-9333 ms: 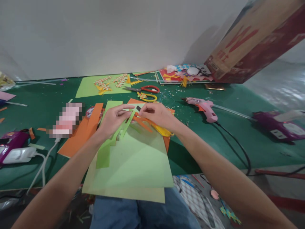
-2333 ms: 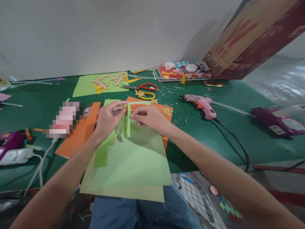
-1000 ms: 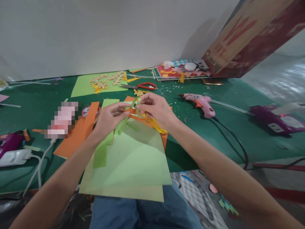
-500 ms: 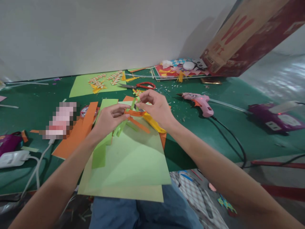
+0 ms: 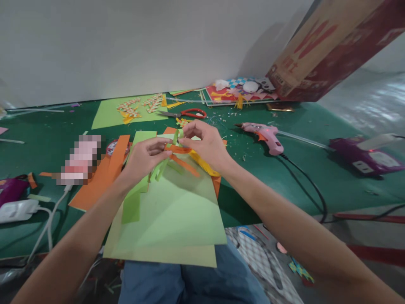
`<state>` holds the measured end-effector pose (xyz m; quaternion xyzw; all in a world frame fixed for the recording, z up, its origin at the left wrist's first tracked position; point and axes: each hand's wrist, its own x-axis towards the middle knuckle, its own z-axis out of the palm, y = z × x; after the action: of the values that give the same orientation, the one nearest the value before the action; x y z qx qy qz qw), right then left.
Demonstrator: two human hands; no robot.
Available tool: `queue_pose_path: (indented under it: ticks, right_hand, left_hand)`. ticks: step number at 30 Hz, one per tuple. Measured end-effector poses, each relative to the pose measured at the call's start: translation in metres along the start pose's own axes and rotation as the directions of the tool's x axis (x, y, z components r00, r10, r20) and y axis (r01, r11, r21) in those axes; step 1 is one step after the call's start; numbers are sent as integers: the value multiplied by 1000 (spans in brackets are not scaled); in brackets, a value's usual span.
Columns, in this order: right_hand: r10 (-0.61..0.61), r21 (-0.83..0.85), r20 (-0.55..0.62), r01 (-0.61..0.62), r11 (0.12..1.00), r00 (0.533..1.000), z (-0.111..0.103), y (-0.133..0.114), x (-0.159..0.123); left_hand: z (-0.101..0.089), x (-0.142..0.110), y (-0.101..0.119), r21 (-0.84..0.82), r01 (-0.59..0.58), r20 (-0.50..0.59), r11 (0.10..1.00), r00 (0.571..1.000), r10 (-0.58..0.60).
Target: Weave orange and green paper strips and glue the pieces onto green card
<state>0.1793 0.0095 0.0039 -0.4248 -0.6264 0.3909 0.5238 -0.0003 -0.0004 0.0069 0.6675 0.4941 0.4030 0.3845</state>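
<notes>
My left hand [image 5: 146,155] is closed in a pinch on a small bundle of crossed green and orange paper strips. An orange strip [image 5: 185,165] hangs toward me from the bundle, with green strips [image 5: 160,169] beside it. My right hand [image 5: 207,141] is also closed, its thumb and fingertips at the bundle's upper right, on the end of a green strip [image 5: 175,137]. The exact crossing is partly hidden by the fingers. Beneath both hands lie light green sheets [image 5: 177,215]. A yellow serrated tool [image 5: 204,164] lies under my right hand.
Red-handled scissors [image 5: 193,112] lie behind my hands. To the right sit a pink glue gun [image 5: 268,137] with a cord and a purple power strip [image 5: 367,157]. Orange paper [image 5: 101,181] and a blurred pink object [image 5: 82,160] lie left. A large carton [image 5: 319,55] leans at back right.
My right fingertips have shifted slightly at the strips, and the upper green strip, looped before, now looks flatter. My left hand stays nearly still.
</notes>
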Motion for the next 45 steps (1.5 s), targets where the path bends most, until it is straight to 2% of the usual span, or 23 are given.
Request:
queue_pose_path:
  ticks: [6,9,17,24,28,32,37,45]
  right_hand:
    - [32,-74,118,-24,997,993,0,-1,0]
    - [39,-71,139,-29,997,989,-1,-2,-1]
    - [46,-47,144,-40,998,988,-1,3,1]
    - [114,13,159,-118,993,981,-1,-1,0]
    - [153,38,123,-159,987,980,-1,-2,0]
    - [186,-11,67,-185,983,980,-1,-1,0]
    - [228,-23,96,-227,974,969,0,-3,-2]
    - [168,-77,90,-161,984,982,0,0,-5]
  left_hand:
    - [-1,1,1,-3,-2,-19,1000,1000,2]
    - [-1,0,0,9,0,-9,1000,1000,0]
    - [-1,1,-1,16,-12,-10,1000,1000,12]
    - [-1,0,-2,39,-23,-3,999,1000,23]
    - [-1,-1,-1,33,-11,-1,999,1000,11]
    - [0,-2,-1,27,-14,12,1000,1000,14]
    - [1,-2,-2,7,-10,15,1000,1000,10]
    - [0,0,-3,3,-22,-37,1000,999,22]
